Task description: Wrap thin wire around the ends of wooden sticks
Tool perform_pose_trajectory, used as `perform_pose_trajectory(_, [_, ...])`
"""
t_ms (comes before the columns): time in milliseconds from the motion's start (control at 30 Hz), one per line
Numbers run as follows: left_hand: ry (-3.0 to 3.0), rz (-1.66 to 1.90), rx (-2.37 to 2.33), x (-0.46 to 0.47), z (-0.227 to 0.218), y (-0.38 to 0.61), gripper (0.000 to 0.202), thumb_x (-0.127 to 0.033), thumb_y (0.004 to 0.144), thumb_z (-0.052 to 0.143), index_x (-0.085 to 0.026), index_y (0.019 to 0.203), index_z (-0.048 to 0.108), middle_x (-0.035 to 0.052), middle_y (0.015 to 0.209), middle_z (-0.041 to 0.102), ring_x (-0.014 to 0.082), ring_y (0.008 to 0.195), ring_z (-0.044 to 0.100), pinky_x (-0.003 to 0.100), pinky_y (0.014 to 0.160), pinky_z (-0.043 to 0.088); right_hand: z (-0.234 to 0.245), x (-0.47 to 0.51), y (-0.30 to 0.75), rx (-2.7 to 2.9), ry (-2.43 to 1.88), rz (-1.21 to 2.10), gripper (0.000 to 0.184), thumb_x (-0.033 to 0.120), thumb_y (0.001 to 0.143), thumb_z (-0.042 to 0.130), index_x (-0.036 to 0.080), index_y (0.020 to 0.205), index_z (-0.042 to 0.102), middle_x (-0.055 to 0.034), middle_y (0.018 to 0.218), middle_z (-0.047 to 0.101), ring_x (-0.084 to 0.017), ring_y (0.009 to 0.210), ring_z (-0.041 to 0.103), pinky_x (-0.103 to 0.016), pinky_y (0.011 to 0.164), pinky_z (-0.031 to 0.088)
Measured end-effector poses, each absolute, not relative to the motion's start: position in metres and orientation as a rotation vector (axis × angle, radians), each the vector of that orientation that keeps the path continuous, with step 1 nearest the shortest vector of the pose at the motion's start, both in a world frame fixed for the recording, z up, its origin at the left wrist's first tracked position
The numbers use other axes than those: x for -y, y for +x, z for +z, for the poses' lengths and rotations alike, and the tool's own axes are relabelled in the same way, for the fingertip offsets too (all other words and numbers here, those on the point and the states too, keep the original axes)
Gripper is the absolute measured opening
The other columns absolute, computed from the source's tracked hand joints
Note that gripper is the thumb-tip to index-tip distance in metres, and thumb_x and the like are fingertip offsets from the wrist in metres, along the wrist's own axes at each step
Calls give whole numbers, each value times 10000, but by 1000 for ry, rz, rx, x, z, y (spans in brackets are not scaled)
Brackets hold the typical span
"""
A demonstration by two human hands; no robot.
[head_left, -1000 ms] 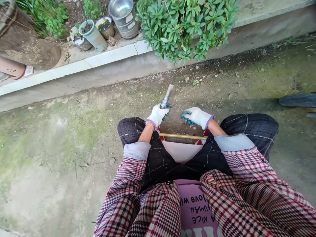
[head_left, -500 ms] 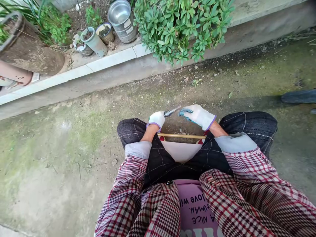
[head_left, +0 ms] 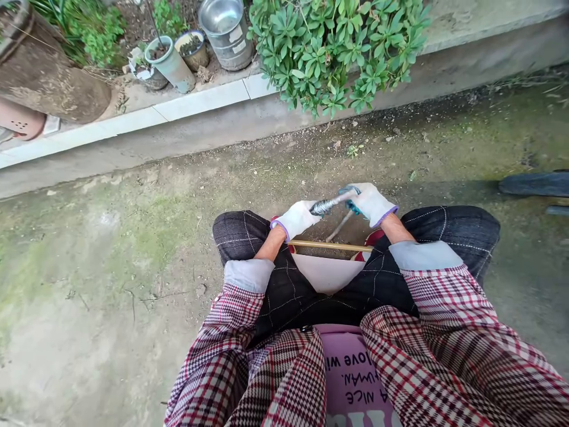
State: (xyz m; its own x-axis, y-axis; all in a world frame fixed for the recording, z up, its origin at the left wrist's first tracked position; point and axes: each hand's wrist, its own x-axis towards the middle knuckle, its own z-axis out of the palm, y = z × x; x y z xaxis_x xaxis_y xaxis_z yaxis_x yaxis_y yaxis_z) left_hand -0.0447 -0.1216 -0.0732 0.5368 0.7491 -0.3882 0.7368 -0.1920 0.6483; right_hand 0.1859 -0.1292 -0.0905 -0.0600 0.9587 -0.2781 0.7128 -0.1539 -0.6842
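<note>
My left hand [head_left: 297, 219] and my right hand [head_left: 368, 204] wear white work gloves with teal palms and purple cuffs. Both grip a short rod wrapped in grey, silvery material [head_left: 328, 205], which lies nearly level between them above my knees. My left hand closes on its near end, and my right hand curls around its far end. A thin pale stick [head_left: 340, 226] slants below the rod near my right hand; I cannot tell whether it is joined to the rod.
A thin yellow wooden bar [head_left: 329, 246] crosses between my knees. Ahead lie mossy dirt ground [head_left: 133, 237], a concrete kerb [head_left: 200, 101], a leafy green succulent [head_left: 338, 53], a metal bucket [head_left: 226, 32] and plant pots [head_left: 171, 64]. A dark shoe or trouser leg [head_left: 536, 184] enters at the right edge.
The rod has swung from upright in my left hand to nearly level. My right hand has moved up and closed on its far end, and both hands are closer together.
</note>
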Motion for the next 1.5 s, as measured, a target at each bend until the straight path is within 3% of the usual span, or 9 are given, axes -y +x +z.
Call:
perform_pose_trajectory(167, [1381,431,-1296,118,-71,-44,378,-142,809,618,-109,1159,758,-14,706,615,75,555,500,159,488,378,-90,134,172,1675,-1803,1312,292,340,891,546,161,928,774,-23,663,676,-139,529,561,-248,516,452])
perform_pose_trajectory(400, [1122,582,-1407,108,-76,-47,368,-146,810,605,-110,1149,745,-7,737,619,66,538,503,147,448,362,-72,143,160,1695,-1640,1455,207,349,853,585,184,769,679,-5,631,636,-140,530,552,-249,496,435])
perform_pose_trajectory(500, [1301,448,-1541,104,-82,-50,377,-165,870,580,-137,1215,728,21,822,680,82,581,560,170,507,420,-59,149,157,1665,-1516,1571,219,374,836,595,182,764,669,-3,627,626,-143,549,561,-251,512,444])
perform_pose_trajectory(600, [1743,60,-1667,104,-85,-52,344,-172,916,579,-142,1224,729,77,907,741,146,759,673,224,686,509,-49,152,159,1706,-1494,1554,230,372,831,584,176,789,697,2,623,616,-135,545,540,-252,521,419])
perform_pose_trajectory(733, [1988,-197,-1632,115,-85,-50,271,-163,909,604,-150,1132,758,145,1017,762,224,1007,705,286,922,512,-47,147,169,1904,-1685,1231,249,357,858,569,178,778,723,0,615,612,-130,553,496,-265,555,367])
perform_pose_trajectory(900, [2104,-364,-1484,127,-86,-43,265,-146,913,583,-176,1109,758,135,1053,752,224,1048,707,302,984,504,-58,134,179,2158,-1868,917,250,311,874,559,195,721,719,-33,684,674,-157,619,520,-287,601,357])
perform_pose_trajectory(1100, [2282,-354,-1254,128,-81,-46,315,-236,941,551,-248,1182,754,86,1038,770,243,991,723,315,923,528,-75,130,186,1767,-1852,1191,183,306,814,645,181,700,713,-15,642,666,-142,581,534,-258,538,397])
perform_pose_trajectory(1267, [2123,-57,-1228,119,-79,-48,304,-233,888,635,-189,1154,774,73,984,771,217,919,710,271,880,522,-74,134,182,1218,-1697,1495,102,252,792,695,171,731,693,-6,604,643,-111,473,498,-227,412,412])
perform_pose_trajectory(1500, [1791,137,-1342,113,-92,-49,335,-200,840,662,-137,1152,767,8,808,705,125,661,582,205,617,466,-74,136,166,1247,-1724,1563,99,137,823,658,155,734,695,13,541,613,-98,440,528,-194,402,427])
